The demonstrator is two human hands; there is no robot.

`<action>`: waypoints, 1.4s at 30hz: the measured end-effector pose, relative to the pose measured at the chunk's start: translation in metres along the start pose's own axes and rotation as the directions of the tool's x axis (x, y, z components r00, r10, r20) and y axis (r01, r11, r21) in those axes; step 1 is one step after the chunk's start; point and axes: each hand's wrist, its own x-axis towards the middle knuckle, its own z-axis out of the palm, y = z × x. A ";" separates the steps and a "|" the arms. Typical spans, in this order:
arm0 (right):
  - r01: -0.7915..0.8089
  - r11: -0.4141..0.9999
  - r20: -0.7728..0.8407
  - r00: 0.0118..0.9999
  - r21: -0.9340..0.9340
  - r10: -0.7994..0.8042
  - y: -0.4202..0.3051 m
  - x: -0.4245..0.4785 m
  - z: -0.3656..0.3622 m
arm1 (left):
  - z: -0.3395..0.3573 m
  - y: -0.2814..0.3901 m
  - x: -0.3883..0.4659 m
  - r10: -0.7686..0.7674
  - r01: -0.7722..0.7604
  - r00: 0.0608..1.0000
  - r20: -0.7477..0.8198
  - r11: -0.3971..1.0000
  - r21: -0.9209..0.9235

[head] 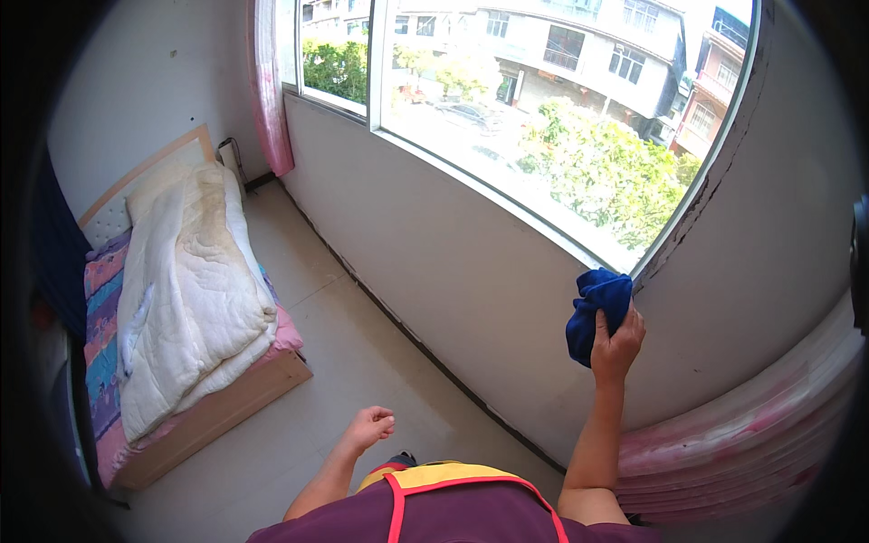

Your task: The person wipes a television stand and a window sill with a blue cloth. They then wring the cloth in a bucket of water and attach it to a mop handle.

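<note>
My right hand point(619, 339) grips a crumpled blue cloth point(599, 309), thumb on its near side. The cloth is at the lower right corner of the window, against the window frame point(502, 212) at the sill. My left hand point(371, 426) hangs in front of my body above the tiled floor, its fingers curled in and nothing visible in it. Behind the glass of the window point(475, 136) are green shrubs, a parked car and buildings.
A bed point(217, 421) with a folded white quilt point(204, 305) stands on the left. Pink curtains hang at the window's far side point(268, 88) and low on my right point(733, 448). Cracked plaster point(692, 214) runs along the window's right edge. A dark baseboard point(407, 332) follows the wall.
</note>
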 end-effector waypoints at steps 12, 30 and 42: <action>0.195 0.884 0.197 0.973 -0.426 -0.121 -0.051 0.094 0.178 | -0.064 0.054 0.145 -0.200 0.177 0.978 -0.057 0.943 -0.282; 0.102 0.969 0.299 0.939 0.226 -0.169 -0.126 0.149 0.301 | -0.037 0.227 0.349 0.052 -0.067 0.982 0.182 0.995 0.076; -0.352 0.707 -0.152 0.931 -0.614 0.331 -0.021 0.089 0.171 | -0.134 0.185 0.371 -0.123 -0.268 0.775 0.620 0.825 0.498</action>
